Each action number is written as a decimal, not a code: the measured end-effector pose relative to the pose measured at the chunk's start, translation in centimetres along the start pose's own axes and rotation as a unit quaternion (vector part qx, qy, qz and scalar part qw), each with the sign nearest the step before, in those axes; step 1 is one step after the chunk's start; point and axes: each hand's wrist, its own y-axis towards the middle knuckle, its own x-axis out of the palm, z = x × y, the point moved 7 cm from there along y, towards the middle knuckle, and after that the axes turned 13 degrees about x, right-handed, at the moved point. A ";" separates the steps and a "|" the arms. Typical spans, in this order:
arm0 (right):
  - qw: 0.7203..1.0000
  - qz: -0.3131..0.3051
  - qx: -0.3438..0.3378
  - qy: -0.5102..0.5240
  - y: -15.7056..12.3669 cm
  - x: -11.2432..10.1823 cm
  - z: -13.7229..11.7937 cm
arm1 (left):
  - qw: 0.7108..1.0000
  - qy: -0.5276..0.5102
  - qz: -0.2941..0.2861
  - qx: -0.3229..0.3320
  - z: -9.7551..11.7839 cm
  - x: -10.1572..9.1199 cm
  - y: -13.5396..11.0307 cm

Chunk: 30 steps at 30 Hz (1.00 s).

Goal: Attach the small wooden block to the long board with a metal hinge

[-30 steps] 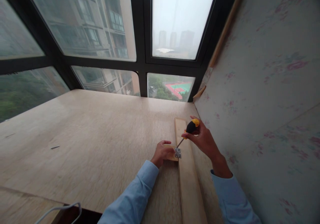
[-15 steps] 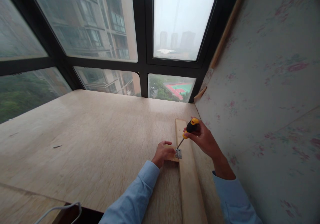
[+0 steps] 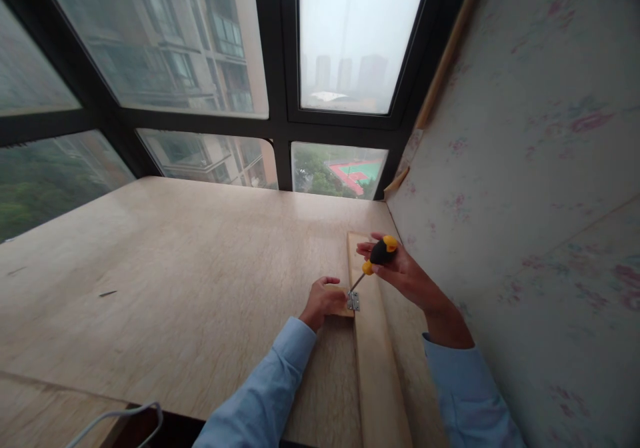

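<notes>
The right hand [image 3: 403, 273] was raised just off the work, wrist bent back toward the wall, its fingers loosely curled around the handle of a screwdriver [image 3: 379, 253] while one finger stretched out straight past it. The handle was stubby and rubbery-looking, black with yellow ends, and the thin steel shaft slanted down and left so that its tip met a small bright metal hinge [image 3: 353, 300]. The left hand [image 3: 319, 300] lay knuckles-up with its fingers bent down over a small wooden block [image 3: 344, 309], holding it flat against the side of a long pale wooden strip [image 3: 375, 368]; the hinge sat across the joint between the two. Both forearms wore light blue sleeves. Block and strip rested on a wide plywood board [image 3: 175, 261] with a faint swirling grain and a matte finish. Just right of the strip rose a wall [image 3: 525, 168] covered in faded floral paper.
</notes>
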 end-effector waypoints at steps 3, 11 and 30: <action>0.993 0.090 0.005 -0.076 0.2 -0.8 -0.5 | 1.000 0.003 -0.003 0.002 0.1 0.0 0.0; 0.979 0.145 -0.011 -0.141 0.4 0.1 -0.5 | 1.000 0.009 -0.005 0.002 0.1 0.0 0.1; 0.975 0.163 -0.019 -0.151 0.4 -0.1 -0.5 | 1.000 0.023 -0.012 -0.013 0.1 0.1 0.3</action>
